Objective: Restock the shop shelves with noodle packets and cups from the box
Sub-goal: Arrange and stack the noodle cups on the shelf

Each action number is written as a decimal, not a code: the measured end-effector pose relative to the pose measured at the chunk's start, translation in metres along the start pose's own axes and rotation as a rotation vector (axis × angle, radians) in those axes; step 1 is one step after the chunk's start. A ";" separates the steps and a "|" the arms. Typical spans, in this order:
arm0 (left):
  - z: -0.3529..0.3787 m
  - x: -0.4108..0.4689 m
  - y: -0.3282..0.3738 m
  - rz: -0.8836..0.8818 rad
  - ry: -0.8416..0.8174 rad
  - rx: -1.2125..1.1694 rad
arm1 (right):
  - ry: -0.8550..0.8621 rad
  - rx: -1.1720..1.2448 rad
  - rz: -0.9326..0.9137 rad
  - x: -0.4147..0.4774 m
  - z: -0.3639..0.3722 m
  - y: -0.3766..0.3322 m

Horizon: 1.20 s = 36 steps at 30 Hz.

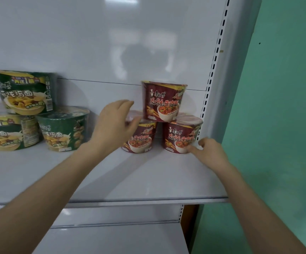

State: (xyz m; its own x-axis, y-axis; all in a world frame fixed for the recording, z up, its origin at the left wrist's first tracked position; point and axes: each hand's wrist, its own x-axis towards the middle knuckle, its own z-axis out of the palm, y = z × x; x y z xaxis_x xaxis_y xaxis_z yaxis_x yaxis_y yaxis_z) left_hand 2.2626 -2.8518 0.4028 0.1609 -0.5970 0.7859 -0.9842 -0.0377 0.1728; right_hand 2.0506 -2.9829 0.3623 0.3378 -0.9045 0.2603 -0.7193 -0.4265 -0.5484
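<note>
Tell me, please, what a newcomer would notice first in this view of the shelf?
A pyramid of three red noodle cups stands at the right end of the white shelf, with the left hand and right hand at either side of its base. Three green noodle cups are stacked the same way at the left.

Three dark red paper noodle cups (164,101) with pale foil lids stand upright in a small pyramid at the right end of a white metal shelf (148,180), labels facing out. The left red cup (143,138) and right red cup (180,137) sit side by side, and the top red cup rests across both lids. Well apart to the left are three dark green noodle cups (23,92). The lower left green cup (11,132) and lower right green cup (64,129) sit close together, with the top green cup on the left one.
</note>
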 end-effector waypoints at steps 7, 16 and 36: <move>-0.033 -0.063 -0.029 0.072 -0.278 0.194 | 0.068 0.015 -0.250 -0.021 0.023 -0.047; -0.108 -0.113 -0.099 -0.003 -0.287 0.220 | 0.051 0.071 -0.358 -0.058 0.084 -0.162; -0.201 -0.159 -0.235 -0.027 -0.366 0.317 | 0.054 0.106 -0.345 -0.099 0.145 -0.289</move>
State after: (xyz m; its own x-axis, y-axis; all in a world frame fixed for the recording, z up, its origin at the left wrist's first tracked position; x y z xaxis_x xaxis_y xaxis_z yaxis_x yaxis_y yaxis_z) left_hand 2.4830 -2.5870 0.3572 0.2062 -0.8331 0.5132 -0.9631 -0.2655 -0.0440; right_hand 2.3129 -2.7700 0.3800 0.5152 -0.7072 0.4842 -0.5008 -0.7069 -0.4996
